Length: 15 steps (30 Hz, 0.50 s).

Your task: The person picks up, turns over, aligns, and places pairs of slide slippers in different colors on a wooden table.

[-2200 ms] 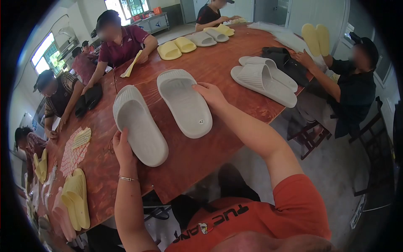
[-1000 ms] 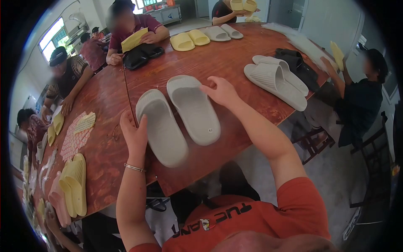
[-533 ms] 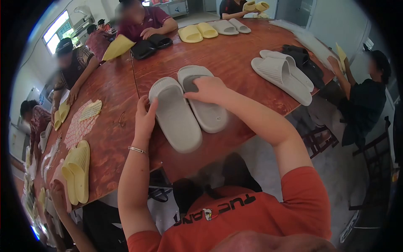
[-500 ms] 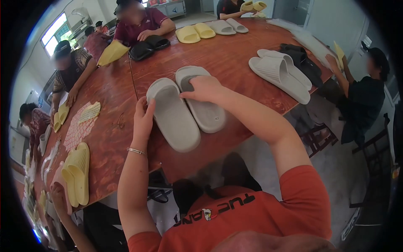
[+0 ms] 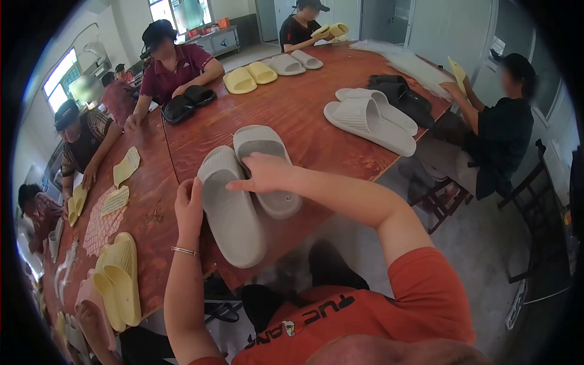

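Note:
Two grey slide slippers lie side by side on the table in front of me, toes pointing away. My left hand (image 5: 190, 205) is at the outer edge of the left slipper (image 5: 234, 234), fingers together along its side and thumb against the strap. The fingers of my right hand (image 5: 263, 175) reach into the strap opening of the right slipper (image 5: 281, 204), which bears a small size mark, 42, at its heel. My right thumb stretches across to the left slipper. The fingertips inside the strap are hidden.
Yellow slippers (image 5: 125, 286) stand at the table's left edge. A grey pair (image 5: 380, 125) and black slippers (image 5: 398, 100) lie to the right. Farther back are black slippers (image 5: 188, 103) and a yellow pair (image 5: 250, 77). Several co-workers sit around the table (image 5: 292, 106).
My view has tilted, so everything sits lower. My right thumb has moved from between the slippers onto the left one. The yellow sheet a co-worker held now lies on the table.

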Motion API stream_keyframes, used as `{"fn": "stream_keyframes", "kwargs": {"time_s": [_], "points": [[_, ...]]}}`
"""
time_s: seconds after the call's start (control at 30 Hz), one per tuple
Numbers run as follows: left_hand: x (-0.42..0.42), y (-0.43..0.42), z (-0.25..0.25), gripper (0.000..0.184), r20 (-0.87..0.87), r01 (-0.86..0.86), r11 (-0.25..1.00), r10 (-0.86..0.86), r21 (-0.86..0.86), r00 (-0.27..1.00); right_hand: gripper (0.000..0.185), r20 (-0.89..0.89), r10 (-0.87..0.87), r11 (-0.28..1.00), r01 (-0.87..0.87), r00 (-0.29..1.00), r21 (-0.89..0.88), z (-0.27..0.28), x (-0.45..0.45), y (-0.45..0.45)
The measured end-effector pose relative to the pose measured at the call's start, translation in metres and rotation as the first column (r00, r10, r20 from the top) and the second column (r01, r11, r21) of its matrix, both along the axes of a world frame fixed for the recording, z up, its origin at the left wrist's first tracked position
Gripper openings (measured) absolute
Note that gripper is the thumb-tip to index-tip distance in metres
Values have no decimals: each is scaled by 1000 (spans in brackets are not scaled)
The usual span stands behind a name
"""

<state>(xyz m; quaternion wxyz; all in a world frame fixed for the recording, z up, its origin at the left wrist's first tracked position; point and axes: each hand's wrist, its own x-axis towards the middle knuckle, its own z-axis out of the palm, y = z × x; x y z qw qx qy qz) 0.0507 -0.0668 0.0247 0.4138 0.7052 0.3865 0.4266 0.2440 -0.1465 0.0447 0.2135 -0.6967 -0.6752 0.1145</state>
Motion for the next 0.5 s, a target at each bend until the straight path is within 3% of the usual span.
{"fn": "stream_keyframes", "kwargs": {"time_s": [0.07,0.13,0.2,0.27,0.33,0.5], "points": [[1,2,-5,32,-92,-34,996,42,87,995,75,84,-58,997,53,995,62,-3,-4,3],[2,13,-16,29,-43,-116,875,154,471,987,64,60,-74,997,72,995,28,0,-5,9],[-4,22,-19,29,-36,-144,869,182,473,983,54,41,-94,996,94,995,-8,1,-4,18],[-6,21,-15,29,-20,-168,864,201,474,979,38,37,-100,993,97,994,74,-2,-3,26],[-8,17,-9,28,36,-206,931,204,302,978,35,45,-97,990,92,994,103,-5,0,22],[-10,23,-12,28,42,-209,944,205,256,978,26,101,-11,981,-9,995,193,0,21,-36]]}}
